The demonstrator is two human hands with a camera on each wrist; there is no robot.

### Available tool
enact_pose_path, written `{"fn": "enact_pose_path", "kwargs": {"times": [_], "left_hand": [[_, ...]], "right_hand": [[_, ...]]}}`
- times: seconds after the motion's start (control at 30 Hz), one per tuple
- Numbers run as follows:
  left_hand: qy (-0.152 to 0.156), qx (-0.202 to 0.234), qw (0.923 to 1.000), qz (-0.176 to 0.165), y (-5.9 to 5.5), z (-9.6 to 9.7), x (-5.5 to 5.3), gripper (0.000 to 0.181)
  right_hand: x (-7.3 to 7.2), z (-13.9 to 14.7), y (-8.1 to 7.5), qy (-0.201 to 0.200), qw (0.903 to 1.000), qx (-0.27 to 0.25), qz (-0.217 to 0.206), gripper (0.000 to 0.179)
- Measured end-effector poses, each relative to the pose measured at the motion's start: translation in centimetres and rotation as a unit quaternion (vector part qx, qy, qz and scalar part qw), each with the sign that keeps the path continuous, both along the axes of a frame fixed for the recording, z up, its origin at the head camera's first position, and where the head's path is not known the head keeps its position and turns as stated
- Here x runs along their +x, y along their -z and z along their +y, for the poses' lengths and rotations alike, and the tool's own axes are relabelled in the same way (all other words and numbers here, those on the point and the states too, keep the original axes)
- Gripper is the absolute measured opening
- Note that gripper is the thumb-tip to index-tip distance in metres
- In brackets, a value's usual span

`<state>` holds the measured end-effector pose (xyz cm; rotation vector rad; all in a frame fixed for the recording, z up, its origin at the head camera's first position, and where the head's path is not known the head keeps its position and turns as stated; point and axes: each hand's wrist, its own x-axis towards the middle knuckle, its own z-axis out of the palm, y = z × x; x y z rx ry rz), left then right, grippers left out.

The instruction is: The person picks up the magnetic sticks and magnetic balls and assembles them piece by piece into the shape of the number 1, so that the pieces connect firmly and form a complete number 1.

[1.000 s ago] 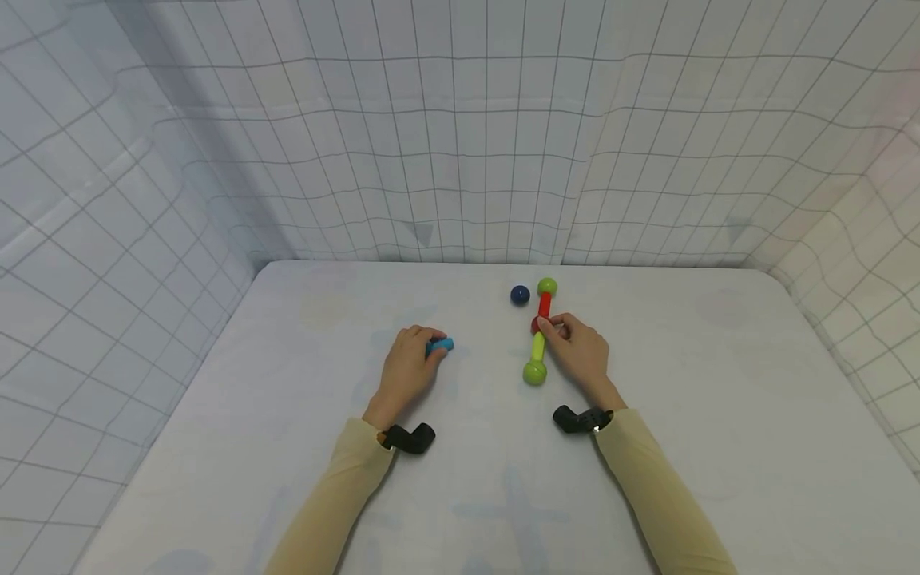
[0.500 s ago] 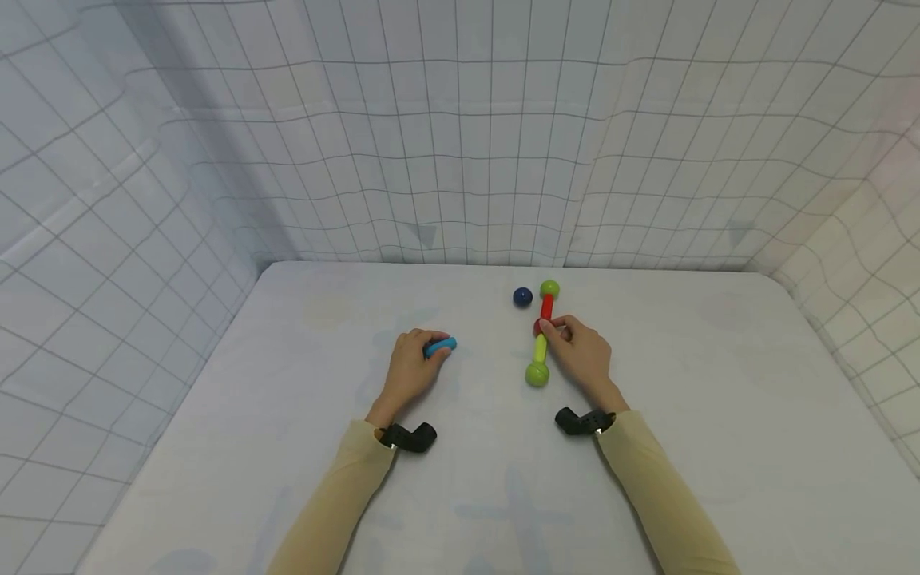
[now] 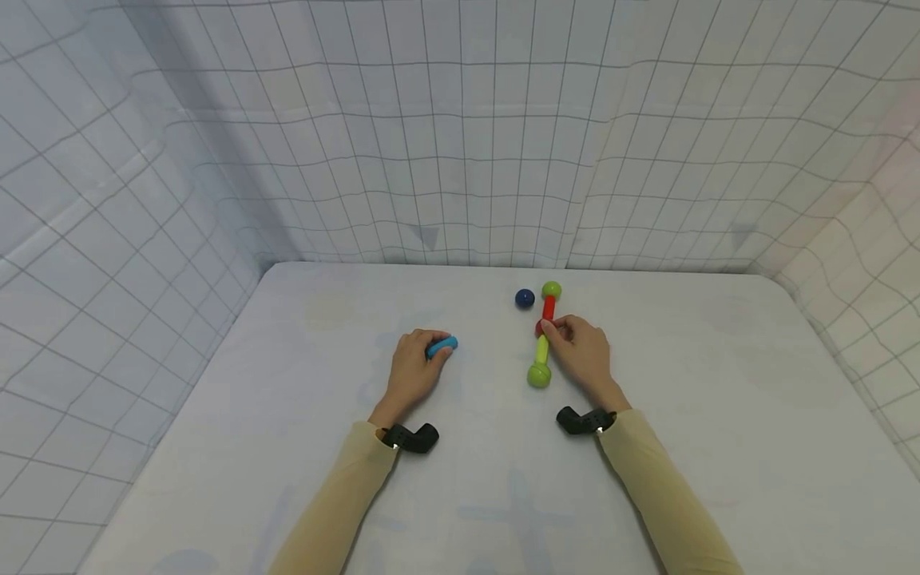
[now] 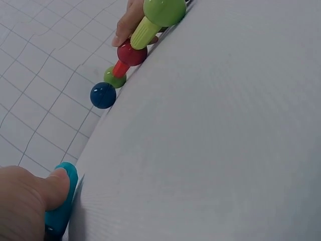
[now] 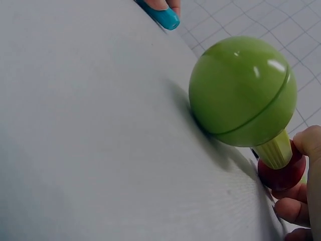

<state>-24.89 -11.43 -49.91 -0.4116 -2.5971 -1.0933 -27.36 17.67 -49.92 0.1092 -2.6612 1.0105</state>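
My left hand (image 3: 413, 371) pinches the blue rod (image 3: 442, 346), thumb on the near side; the rod lies low over the surface (image 3: 446, 495), its free end pointing toward my right. My right hand (image 3: 584, 355) grips the red ball (image 4: 132, 53) between thumb and fingers.

The red ball is the middle of a chain. On my side, the yellow rod (image 3: 542, 350) runs from it to a large green ball (image 3: 539, 375). On the far side, the red rod (image 3: 549, 307) runs to a small green ball (image 3: 552, 290). Whether each joint is fully seated cannot be determined.

The navy ball (image 3: 525, 299) sits loose, just left of the small green ball and apart from it. Beyond the surface hangs a gridded curtain (image 3: 467, 160).

Fault conditions, in my judgement:
- Chain pivots: my grip is at the middle only, so a side push on either end could swing it.
- Joint separates: a pull or twist on a weakly seated rod.
- Navy ball rolls: a bump from the chain's far end.
- Blue rod turns in my pinch: contact at its free end, off centre from my thumb.
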Motion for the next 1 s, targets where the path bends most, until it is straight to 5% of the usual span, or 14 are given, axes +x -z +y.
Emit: {"fn": "enact_pose_path", "kwargs": {"times": [0.8,1.0], "left_hand": [[-0.01,0.062,0.9979,0.014,0.1,-0.1,-0.1,0.025],[0.014,0.099,0.9947,0.022,-0.1,0.3,0.0,0.028]], "right_hand": [[-1.7,0.4,0.1,-0.019,0.9994,-0.028,-0.003,0.044],[-2.1,0.4,0.3,-0.019,0.9995,-0.023,-0.001,0.044]]}}
